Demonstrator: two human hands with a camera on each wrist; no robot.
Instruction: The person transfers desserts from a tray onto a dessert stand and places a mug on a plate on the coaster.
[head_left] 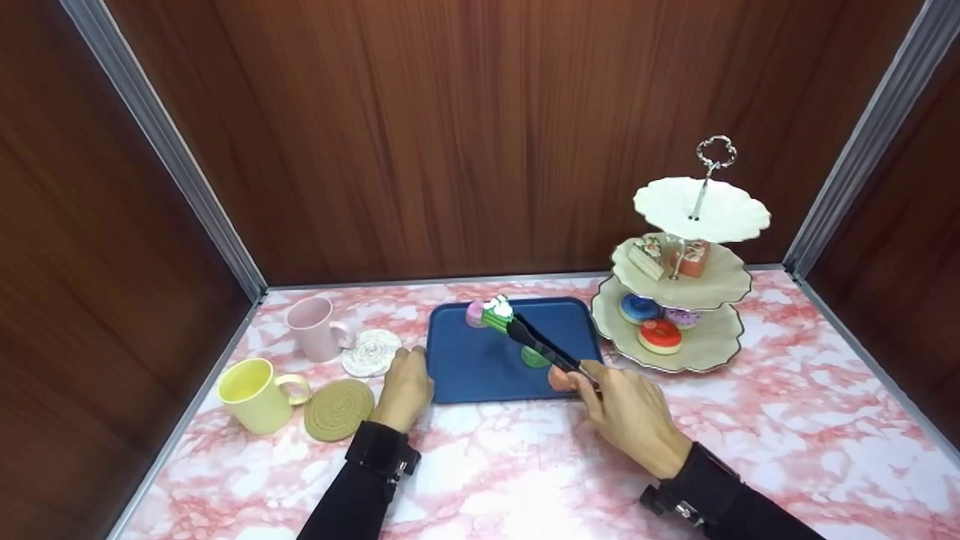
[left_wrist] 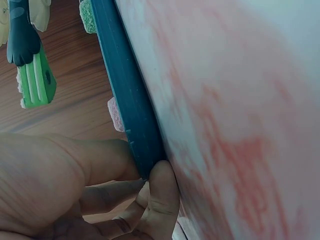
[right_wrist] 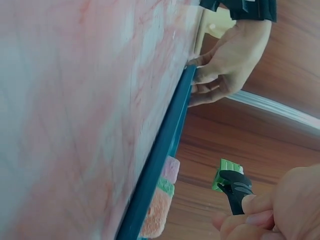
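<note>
My right hand (head_left: 634,412) grips a pair of black tongs (head_left: 547,346) over the blue tray (head_left: 480,375). Between the tong tips is a green cake slice (head_left: 496,319) with white topping, held above the tray in the right wrist view. My left hand (head_left: 405,386) pinches the tray's left edge, thumb and fingers around the rim (left_wrist: 135,115). On the tray sit a pink piece (head_left: 475,315), a green piece (head_left: 534,357) partly behind the tongs, and an orange piece (head_left: 559,379) beside my right fingers.
Right of the tray stands a three-tier stand (head_left: 701,210) with cake slices on its middle plate and donuts (head_left: 660,337) below. At left are a pink mug (head_left: 311,330), a yellow mug (head_left: 255,397), a white coaster (head_left: 369,354) and a tan coaster (head_left: 339,410). Wooden panels (head_left: 450,150) enclose the table.
</note>
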